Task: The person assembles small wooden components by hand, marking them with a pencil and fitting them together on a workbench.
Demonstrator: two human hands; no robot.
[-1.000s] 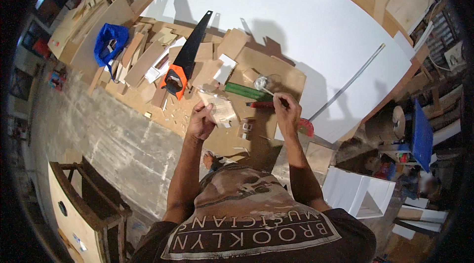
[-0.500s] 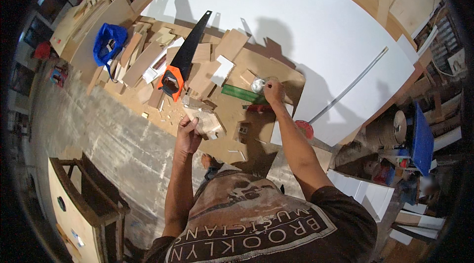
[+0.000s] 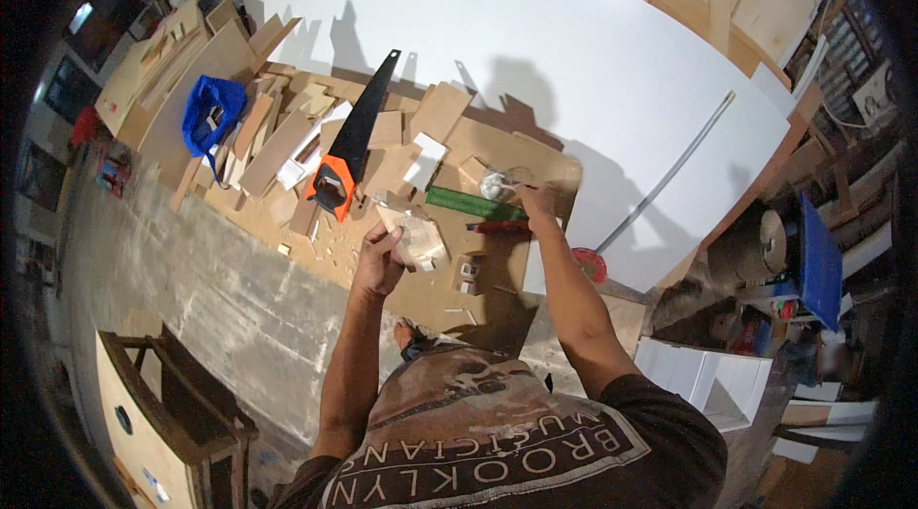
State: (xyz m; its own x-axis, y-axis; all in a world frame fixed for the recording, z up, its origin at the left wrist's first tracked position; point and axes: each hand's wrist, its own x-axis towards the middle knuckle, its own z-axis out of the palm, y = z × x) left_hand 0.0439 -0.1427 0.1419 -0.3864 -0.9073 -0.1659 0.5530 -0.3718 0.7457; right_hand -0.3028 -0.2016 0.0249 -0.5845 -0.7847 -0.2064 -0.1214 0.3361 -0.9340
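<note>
My left hand (image 3: 381, 268) grips a small, flat, pale wood piece (image 3: 414, 234) with rough edges above the cardboard-coloured board (image 3: 505, 301). My right hand (image 3: 537, 204) pinches a thin pale stick (image 3: 515, 186) whose end is at a small clear tub of white substance (image 3: 492, 185), too small to make out well. Just below the tub lie a green bar (image 3: 464, 202) and a red-and-black tool (image 3: 490, 226), partly behind my right hand. A small block (image 3: 468, 274) sits below. Left of these rests a handsaw (image 3: 333, 182) with an orange handle and black blade.
Wood offcuts (image 3: 285, 136) and a blue bag (image 3: 212, 110) fill the left. A large white panel (image 3: 641, 60) spans the back, carrying a metal strip (image 3: 669, 165) and red disc (image 3: 590, 265). A wooden cabinet frame (image 3: 153, 394) stands lower left, a white box (image 3: 708, 380) lower right.
My left hand has shifted left and slightly down with the wood piece. My right hand has moved left toward the tub with the stick, rising, then dropping a little.
</note>
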